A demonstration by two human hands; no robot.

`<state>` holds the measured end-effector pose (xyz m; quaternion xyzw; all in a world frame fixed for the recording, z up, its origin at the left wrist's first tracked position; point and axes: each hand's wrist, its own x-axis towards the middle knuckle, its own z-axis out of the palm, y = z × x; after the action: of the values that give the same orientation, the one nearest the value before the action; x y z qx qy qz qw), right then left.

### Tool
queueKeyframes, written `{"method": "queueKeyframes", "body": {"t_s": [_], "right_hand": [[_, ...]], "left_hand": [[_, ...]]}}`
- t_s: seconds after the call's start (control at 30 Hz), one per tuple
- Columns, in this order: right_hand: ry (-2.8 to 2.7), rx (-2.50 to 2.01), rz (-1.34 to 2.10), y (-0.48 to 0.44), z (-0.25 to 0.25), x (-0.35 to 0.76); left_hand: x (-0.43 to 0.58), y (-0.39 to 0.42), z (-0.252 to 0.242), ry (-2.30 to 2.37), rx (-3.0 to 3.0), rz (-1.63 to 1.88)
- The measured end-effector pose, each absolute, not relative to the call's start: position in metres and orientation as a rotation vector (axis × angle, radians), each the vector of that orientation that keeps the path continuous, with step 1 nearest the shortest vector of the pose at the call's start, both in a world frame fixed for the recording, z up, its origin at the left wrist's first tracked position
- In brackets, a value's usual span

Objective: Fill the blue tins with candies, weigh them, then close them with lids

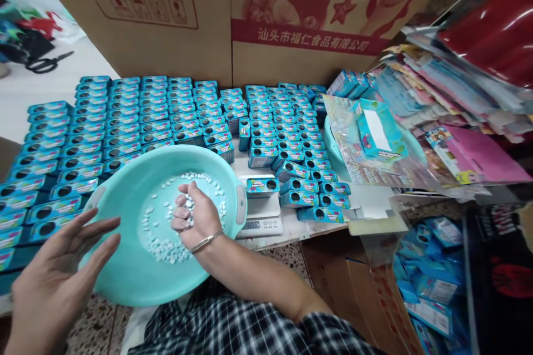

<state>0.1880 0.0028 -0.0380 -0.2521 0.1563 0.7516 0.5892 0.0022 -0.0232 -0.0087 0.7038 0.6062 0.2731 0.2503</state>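
Observation:
A turquoise plastic basin [137, 283] stands near the table's front edge, with small white candies [166, 250] scattered and heaped on its bottom. Inside it, my right hand [202, 216] is closed around a few of these candies, palm side up, with a bangle on the wrist. Beside the basin's left rim hovers my left hand [62, 272], fingers spread and holding nothing. Just right of the basin, one small blue box [262, 187] lies on a white digital scale [254, 226]; the basin's edge hides part of the scale.
Rows of blue boxes [120, 122] fill the table behind and left of the basin. A large cardboard carton [200, 55] walls off the back. Flat printed sheets [441, 83] are piled right. Scissors [48, 62] lie far left. More blue packs [437, 277] sit low right.

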Motion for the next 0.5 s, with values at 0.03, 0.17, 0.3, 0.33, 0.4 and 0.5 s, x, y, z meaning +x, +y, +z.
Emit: {"method": "queueKeyframes", "body": {"t_s": [0.03, 0.17, 0.3, 0.33, 0.4, 0.5], "right_hand": [[0.342, -0.562, 1.748, 0.002, -0.034, 0.191], [0.172, -0.470, 1.675, -0.010, -0.010, 0.231], [-0.018, -0.527, 1.315, -0.028, 0.015, 0.301], [-0.044, -0.556, 1.204, -0.031, 0.018, 0.318], [-0.060, -0.605, 1.051, -0.035, 0.020, 0.345], [-0.050, -0.667, 0.943, -0.033, 0.010, 0.367]], "left_hand": [[0.005, -0.021, -0.007, 1.649, 1.818, 0.778], [0.028, -0.007, 0.007, 1.590, 1.750, 0.758], [0.074, 0.009, 0.016, 1.262, 2.037, 0.643], [0.090, 0.012, 0.016, 1.138, 2.116, 0.616], [0.127, 0.017, 0.012, 0.892, 2.274, 0.570], [0.184, 0.024, 0.000, 0.640, 2.460, 0.481]]}}
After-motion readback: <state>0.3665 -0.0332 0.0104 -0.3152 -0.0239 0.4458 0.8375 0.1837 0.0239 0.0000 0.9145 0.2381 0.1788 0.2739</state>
